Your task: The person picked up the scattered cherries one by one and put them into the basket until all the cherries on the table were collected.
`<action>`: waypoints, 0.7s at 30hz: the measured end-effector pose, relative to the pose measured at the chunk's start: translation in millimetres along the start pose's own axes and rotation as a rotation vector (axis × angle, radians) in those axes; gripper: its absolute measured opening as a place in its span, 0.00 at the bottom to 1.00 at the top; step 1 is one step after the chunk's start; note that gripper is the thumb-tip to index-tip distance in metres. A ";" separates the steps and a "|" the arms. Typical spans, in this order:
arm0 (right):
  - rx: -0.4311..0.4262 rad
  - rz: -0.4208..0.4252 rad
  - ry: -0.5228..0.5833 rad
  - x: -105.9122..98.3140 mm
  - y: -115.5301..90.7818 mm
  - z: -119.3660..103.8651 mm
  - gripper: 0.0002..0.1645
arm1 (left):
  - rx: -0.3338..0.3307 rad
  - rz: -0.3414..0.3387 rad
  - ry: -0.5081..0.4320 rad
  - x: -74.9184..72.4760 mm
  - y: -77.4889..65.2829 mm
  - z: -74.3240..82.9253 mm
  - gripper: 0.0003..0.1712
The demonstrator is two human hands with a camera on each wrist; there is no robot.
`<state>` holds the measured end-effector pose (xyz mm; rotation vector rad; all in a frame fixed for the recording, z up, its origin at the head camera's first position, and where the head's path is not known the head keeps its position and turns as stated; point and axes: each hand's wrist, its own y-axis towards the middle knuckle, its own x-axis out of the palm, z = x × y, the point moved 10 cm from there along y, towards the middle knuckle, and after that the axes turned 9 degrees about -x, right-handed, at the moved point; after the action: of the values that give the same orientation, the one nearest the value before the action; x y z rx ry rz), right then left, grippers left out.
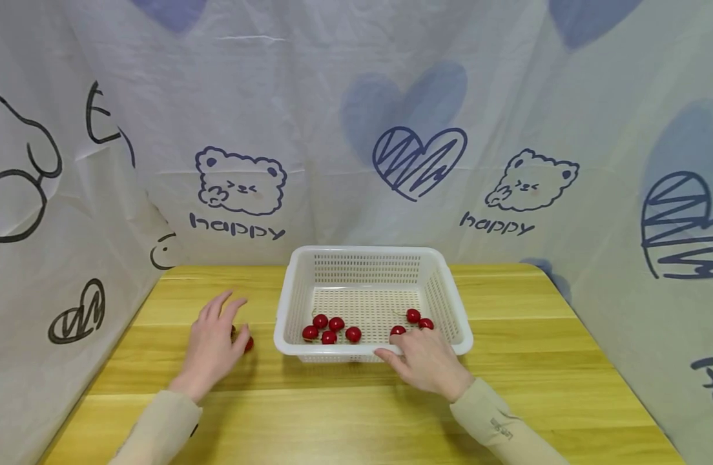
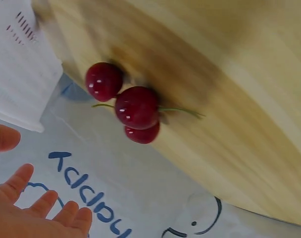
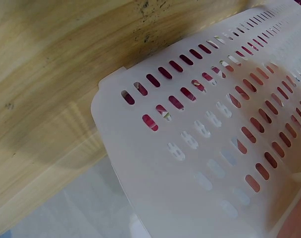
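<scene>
My left hand (image 1: 211, 342) hovers with spread fingers over the table, left of the white slotted basket (image 1: 376, 349). Nearest to it are red cherries (image 1: 248, 344); the left wrist view shows three, the front one, a cherry (image 2: 136, 107) with a green stem, overlapping another. Those fingers (image 2: 44, 203) stand apart from the fruit. My right hand (image 1: 429, 361) reaches over the basket's front rim, its thumb near the rim. Its fingertips are hidden inside, and flesh tones show through the slotted wall (image 3: 140, 173). Beside them lie several cherries (image 1: 413, 316).
More cherries (image 1: 336, 324) lie in the basket's front left part. The wooden table (image 1: 542, 361) extends on both sides of the basket. Behind it hangs a pale curtain (image 1: 333, 213) with printed hearts and bears.
</scene>
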<state>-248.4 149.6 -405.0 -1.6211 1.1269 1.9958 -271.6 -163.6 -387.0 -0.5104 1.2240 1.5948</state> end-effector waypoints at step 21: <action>-0.007 0.013 0.001 -1.6 0.3 -0.7 0.29 | -0.084 -0.255 0.117 30.0 -22.9 -29.0 0.34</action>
<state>-247.7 149.2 -403.4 -1.6222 1.1351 2.0098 -269.9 -176.4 -432.8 -0.7913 1.1312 1.4186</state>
